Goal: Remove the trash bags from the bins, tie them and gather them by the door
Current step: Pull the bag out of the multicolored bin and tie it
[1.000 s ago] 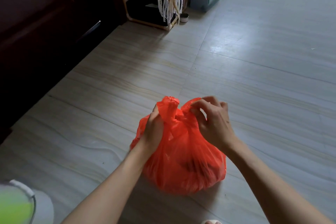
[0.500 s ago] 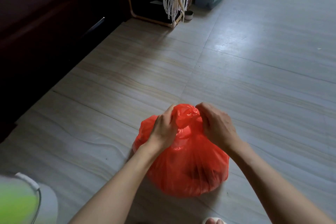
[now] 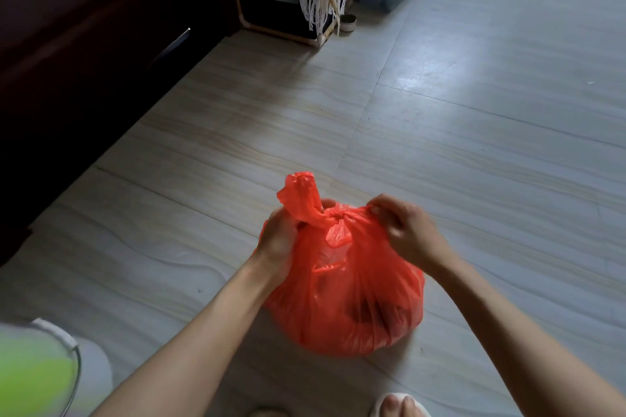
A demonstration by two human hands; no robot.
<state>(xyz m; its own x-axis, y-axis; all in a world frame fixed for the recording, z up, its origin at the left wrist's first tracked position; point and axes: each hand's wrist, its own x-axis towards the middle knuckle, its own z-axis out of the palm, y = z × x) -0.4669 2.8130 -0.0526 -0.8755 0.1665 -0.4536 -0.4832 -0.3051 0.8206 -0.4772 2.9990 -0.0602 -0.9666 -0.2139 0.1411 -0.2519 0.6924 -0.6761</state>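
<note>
Head view: hands (image 3: 281, 240) farther apart, bag (image 3: 349, 288) knot tighter.

Both bare forearms reach forward and inward from the lower edge of the view, converging toward the middle. The left hand (image 3: 281, 240) is turned back-of-hand toward the camera, wrist bent slightly, its fingers (image 3: 328, 204) curled closed around a gathered tail of the red bag (image 3: 355, 298), which sticks up past the knuckles. The right hand (image 3: 404, 230) sits level with it and a little apart, knuckles up, thumb and fingers pinched shut on the other tail, drawing it sideways. Bare toes (image 3: 399, 404) show at the bottom edge
</note>
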